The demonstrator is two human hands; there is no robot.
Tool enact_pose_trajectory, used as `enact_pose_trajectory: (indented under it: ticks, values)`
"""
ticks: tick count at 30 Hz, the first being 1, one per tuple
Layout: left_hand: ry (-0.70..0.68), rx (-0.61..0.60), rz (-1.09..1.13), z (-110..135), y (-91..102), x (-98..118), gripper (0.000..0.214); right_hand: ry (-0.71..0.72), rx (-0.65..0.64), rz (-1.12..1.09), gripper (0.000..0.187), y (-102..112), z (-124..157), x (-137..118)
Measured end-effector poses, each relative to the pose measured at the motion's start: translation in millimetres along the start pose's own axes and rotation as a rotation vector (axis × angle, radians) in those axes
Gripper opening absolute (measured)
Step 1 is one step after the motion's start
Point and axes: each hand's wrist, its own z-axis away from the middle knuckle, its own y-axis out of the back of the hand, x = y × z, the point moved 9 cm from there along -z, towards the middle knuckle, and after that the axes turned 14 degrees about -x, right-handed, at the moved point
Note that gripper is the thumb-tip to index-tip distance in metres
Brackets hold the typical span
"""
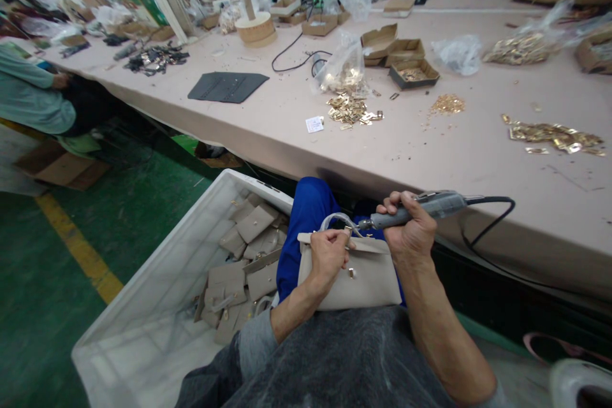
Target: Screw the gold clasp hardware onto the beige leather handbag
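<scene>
**Hand tool applied to the top edge of a handbag held in the lap**

We see a beige handbag resting on the person's lap, below and just in front of the near edge of the bench. The left hand has its grip closed on the bag's top edge, beside the pale handle. The right hand has its grip wrapped around a grey powered tool, whose tip meets the bag near the left fingers. The tool's black cable loops back along the bench's near edge. A white bin of beige leather pieces stands on the floor to the left. Gold fittings lie farther back on the bench.

We judge the main risk to be a slip of the tip. The bag sits on a soft lap, not a firm surface, so it may shift and let the tip scar the leather or strike the nearby fingers. The cable could also catch on the bench edge and jerk the tool.
</scene>
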Motion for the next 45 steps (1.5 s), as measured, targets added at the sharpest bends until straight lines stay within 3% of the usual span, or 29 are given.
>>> enact_pose_trajectory:
  ticks: [17, 34, 42, 45]
  values:
    - [0.009, 0.004, -0.001, -1, 0.4, -3, 0.031, 0.015, -0.009, 0.043, 0.032, -8, 2, -2]
    - [0.048, 0.010, -0.012, -3, -1.0, -13, 0.029, 0.193, -0.150, 0.360, 0.018, -56, 18, -16]
    - [0.024, -0.042, -0.034, -2, -5.3, -12, 0.032, 0.183, -0.252, 0.488, 0.019, -65, 23, -12]
    - [0.017, -0.051, -0.044, -2, -3.8, -10, 0.033, 0.080, -0.230, 0.398, 0.023, -56, 21, 0]
